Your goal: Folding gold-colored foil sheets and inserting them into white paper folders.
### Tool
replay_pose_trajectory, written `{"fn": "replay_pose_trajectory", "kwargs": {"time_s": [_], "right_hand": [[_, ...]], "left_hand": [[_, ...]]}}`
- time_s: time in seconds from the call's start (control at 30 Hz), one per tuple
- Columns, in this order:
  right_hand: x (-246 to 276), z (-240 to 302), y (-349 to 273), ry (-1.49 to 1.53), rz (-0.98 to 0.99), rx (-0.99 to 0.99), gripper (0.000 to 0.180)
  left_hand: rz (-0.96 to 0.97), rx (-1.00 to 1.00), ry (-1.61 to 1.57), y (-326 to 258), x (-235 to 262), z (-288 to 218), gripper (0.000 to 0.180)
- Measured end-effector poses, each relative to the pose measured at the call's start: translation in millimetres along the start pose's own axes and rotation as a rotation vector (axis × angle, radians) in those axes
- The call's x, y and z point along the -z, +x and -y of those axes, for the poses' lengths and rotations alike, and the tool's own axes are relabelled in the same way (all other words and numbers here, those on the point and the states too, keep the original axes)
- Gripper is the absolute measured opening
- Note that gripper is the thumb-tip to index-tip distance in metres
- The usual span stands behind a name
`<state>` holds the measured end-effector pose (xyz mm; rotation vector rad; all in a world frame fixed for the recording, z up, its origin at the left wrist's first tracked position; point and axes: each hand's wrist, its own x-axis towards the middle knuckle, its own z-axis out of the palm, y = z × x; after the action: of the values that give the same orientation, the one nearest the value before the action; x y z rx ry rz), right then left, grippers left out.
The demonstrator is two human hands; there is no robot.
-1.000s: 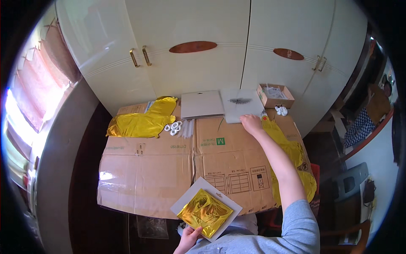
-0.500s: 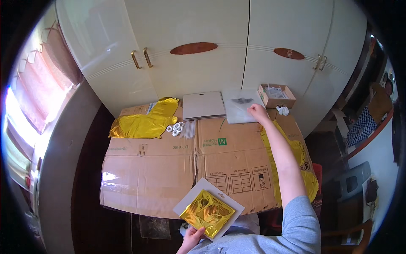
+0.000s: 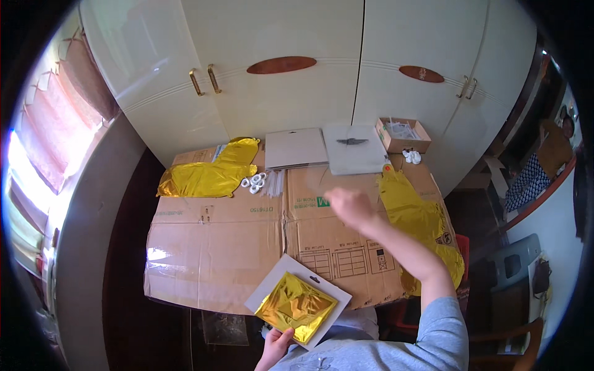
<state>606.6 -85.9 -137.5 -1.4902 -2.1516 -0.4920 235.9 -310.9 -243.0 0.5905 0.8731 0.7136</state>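
At the near edge of the cardboard-covered table, my left hand pinches the lower corner of a grey-white backing card with a folded gold foil balloon lying on it. The card has a hanging slot in its upper right corner. My right hand is above the middle of the table, closed and blurred by motion. From its fingers a faint see-through sheet, apparently a clear plastic bag, trails toward the far side. Beyond it lies a stack of clear plastic bags with a dark mark.
Flattened gold foil balloons lie at the far left and right. Grey cards are stacked at the back, near white rings and clear tubes. A small box stands back right beside a white bundle. Cabinets rise behind.
My right hand has come away from the plastic bag stack, moving left and toward me, with a see-through sheet trailing. My left hand still holds the card and folded balloon.
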Motion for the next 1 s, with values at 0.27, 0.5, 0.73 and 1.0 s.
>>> {"fn": "replay_pose_trajectory", "kwargs": {"time_s": [0.27,0.5,0.73,1.0], "right_hand": [[7.8,85.2,-71.7,0.229,0.141,-0.009,0.018],[11.3,66.6,-97.8,0.025,0.076,-0.068,0.028],[9.7,76.3,-109.5,0.030,0.065,-0.075,0.013],[13.0,60.9,-108.1,0.441,0.098,-0.254,0.011]], "left_hand": [[0.024,-0.052,-0.110,-4.1,1.7,-7.8,0.019],[0.075,-0.029,-0.123,10.5,-18.8,-17.6,0.021],[0.113,0.092,0.026,23.3,-28.1,-20.2,0.024],[0.078,0.158,0.025,13.6,-33.8,-18.5,0.024]]}}
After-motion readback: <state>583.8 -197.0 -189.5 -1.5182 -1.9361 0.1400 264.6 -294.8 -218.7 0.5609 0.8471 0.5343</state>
